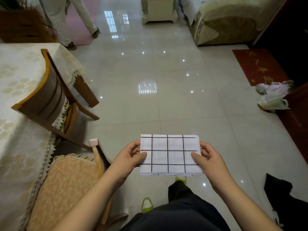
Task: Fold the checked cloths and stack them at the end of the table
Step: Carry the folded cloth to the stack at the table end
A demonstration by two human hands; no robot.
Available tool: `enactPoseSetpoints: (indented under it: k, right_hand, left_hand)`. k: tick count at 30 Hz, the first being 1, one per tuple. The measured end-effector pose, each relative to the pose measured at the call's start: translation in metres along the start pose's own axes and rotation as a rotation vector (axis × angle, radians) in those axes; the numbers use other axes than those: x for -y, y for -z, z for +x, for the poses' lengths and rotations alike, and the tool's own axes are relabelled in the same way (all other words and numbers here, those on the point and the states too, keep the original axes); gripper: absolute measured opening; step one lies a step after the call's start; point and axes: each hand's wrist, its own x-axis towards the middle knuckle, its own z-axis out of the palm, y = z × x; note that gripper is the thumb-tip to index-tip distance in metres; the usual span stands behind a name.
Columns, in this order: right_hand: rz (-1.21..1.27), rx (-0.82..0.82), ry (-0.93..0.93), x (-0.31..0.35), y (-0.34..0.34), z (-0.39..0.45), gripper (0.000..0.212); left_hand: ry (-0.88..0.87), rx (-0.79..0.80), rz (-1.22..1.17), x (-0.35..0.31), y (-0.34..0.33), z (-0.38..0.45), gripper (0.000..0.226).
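Note:
A white checked cloth (169, 155) with black grid lines is folded into a flat rectangle and held in the air over the tiled floor, in front of my legs. My left hand (129, 157) pinches its left edge, thumb on top. My right hand (206, 158) pinches the right edge the same way. The table (20, 84), covered with a cream lace-edged tablecloth, stands off to the left, apart from the cloth.
Two wooden chairs stand by the table: one (51, 95) pushed against it, one with a peach cushion (66, 185) close on my left. Another person's legs (66, 22) are at the far left. Plastic bags (273, 95) and a red mat (256, 65) lie on the right.

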Motion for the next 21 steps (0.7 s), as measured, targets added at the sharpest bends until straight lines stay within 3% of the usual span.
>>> enactPoseSetpoints:
  k: [11,21]
  right_hand:
    - [0.005,0.177,-0.019,0.061,0.065,0.138,0.034]
    - [-0.027,0.314,-0.041,0.102,0.034,0.219,0.032]
  left_hand:
    - [0.008,-0.142,-0.006,-0.069,-0.056,0.099,0.031]
    - [-0.012,-0.311,-0.105,-0.095,-0.036,0.143,0.031]
